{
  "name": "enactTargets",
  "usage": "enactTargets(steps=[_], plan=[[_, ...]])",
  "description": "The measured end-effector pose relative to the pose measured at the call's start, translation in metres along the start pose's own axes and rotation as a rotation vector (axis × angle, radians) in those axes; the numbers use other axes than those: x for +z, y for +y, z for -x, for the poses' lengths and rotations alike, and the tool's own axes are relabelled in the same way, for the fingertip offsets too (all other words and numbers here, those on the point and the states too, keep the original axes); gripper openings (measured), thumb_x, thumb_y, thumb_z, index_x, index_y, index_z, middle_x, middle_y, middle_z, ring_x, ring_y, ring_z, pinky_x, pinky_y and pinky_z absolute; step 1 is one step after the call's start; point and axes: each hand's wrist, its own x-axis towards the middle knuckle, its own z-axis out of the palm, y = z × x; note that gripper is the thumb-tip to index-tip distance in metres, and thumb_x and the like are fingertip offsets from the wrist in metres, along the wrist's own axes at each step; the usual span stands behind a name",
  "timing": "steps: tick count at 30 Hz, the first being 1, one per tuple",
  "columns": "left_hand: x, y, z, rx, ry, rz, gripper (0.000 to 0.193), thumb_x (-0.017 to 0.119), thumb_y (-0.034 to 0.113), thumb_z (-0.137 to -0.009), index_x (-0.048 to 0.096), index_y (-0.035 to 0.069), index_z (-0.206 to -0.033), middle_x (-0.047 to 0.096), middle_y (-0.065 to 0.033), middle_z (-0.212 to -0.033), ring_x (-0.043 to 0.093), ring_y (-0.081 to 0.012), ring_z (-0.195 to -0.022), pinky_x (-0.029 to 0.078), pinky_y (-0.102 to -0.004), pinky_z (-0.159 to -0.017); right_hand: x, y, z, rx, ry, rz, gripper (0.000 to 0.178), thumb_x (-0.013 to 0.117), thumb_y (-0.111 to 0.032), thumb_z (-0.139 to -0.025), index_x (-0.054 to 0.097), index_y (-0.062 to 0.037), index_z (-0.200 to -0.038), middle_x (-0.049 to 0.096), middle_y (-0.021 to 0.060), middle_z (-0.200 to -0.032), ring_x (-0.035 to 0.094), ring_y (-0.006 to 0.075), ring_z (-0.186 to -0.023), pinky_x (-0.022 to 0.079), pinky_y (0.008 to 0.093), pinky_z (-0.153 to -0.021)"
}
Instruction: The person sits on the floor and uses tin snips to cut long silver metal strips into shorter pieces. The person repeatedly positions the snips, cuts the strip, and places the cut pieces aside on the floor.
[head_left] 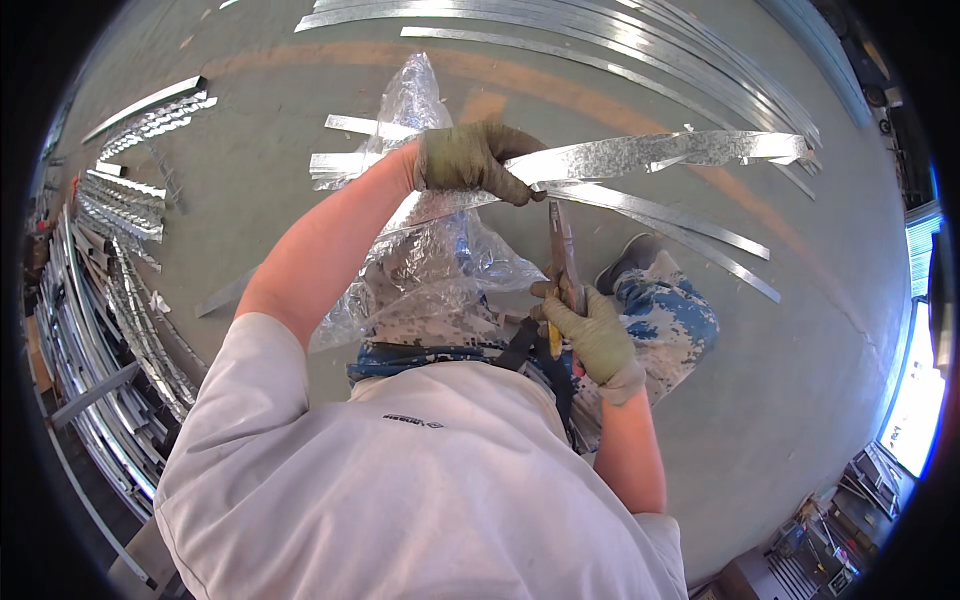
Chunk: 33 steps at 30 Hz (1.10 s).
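My left hand (468, 160), in an olive-green glove, is closed round a galvanized metal strip (690, 150) that runs out to the right, its edge cut and bent in places. My right hand (598, 345), gloved too, grips a pair of tin snips (562, 250) with a yellow handle. The snips point away from me, and their tips come close beneath my left fingers; whether the blades touch metal I cannot tell. Crumpled clear plastic film (440, 250) lies over my lap and the floor ahead. Narrower metal strips (690, 215) extend below the held one.
Long flat metal strips (560, 20) lie on the floor at the far side. Perforated and channel-shaped metal lengths (130, 210) are spread along the left, beside a dense stack of metal profiles (90, 350). Tools and metal parts (825, 535) sit at the lower right.
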Motion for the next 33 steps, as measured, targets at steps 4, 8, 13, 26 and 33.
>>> enactTargets(steps=[4, 8, 13, 26, 33], plan=[[0.005, -0.001, 0.001, 0.045, 0.055, -0.084, 0.065, 0.092, 0.003, -0.096, 0.068, -0.001, -0.156, 0.080, -0.0066, -0.136, 0.074, -0.0137, -0.118, 0.062, -0.0315, -0.108, 0.003, 0.001, -0.004, 0.001, 0.041, 0.136, 0.043, 0.076, -0.026, -0.113, 0.071, -0.0015, -0.147, 0.080, 0.0071, -0.116, 0.071, 0.0137, -0.095, 0.057, 0.0310, -0.080], [0.004, -0.009, 0.000, 0.028, 0.080, -0.091, 0.066, 0.092, 0.004, -0.096, 0.068, 0.000, -0.157, 0.081, -0.0054, -0.134, 0.074, -0.0118, -0.115, 0.063, -0.0301, -0.101, 0.011, -0.007, -0.006, -0.038, 0.076, 0.193, 0.041, 0.077, -0.027, -0.111, 0.073, -0.0025, -0.144, 0.077, 0.0037, -0.108, 0.066, 0.0117, -0.090, 0.053, 0.0305, -0.077], [0.005, -0.005, 0.002, 0.011, 0.076, -0.065, 0.068, 0.093, 0.005, -0.096, 0.067, -0.002, -0.157, 0.081, -0.0049, -0.125, 0.073, -0.0108, -0.103, 0.064, -0.0298, -0.089, 0.013, 0.000, -0.014, -0.105, 0.115, 0.235, 0.041, 0.078, -0.027, -0.110, 0.073, -0.0029, -0.142, 0.076, 0.0013, -0.102, 0.064, 0.0108, -0.077, 0.054, 0.0307, -0.071], [0.008, -0.003, 0.001, 0.003, 0.078, -0.014, 0.068, 0.094, 0.005, -0.093, 0.068, -0.005, -0.155, 0.080, -0.0057, -0.105, 0.068, -0.0118, -0.083, 0.059, -0.0302, -0.073, 0.016, 0.007, -0.020, -0.130, 0.211, 0.391, 0.050, 0.078, -0.030, -0.108, 0.069, -0.0017, -0.149, 0.082, 0.0141, -0.124, 0.077, 0.0238, -0.106, 0.059, 0.0367, -0.099], [0.009, -0.005, 0.000, 0.005, 0.098, -0.034, 0.068, 0.096, 0.007, -0.093, 0.069, -0.005, -0.154, 0.080, -0.0049, -0.105, 0.068, -0.0113, -0.082, 0.058, -0.0302, -0.072, 0.017, 0.000, -0.019, -0.164, 0.123, 0.194, 0.053, 0.079, -0.026, -0.108, 0.065, -0.0015, -0.153, 0.071, 0.0030, -0.098, 0.070, 0.0175, -0.084, 0.059, 0.0336, -0.080]])
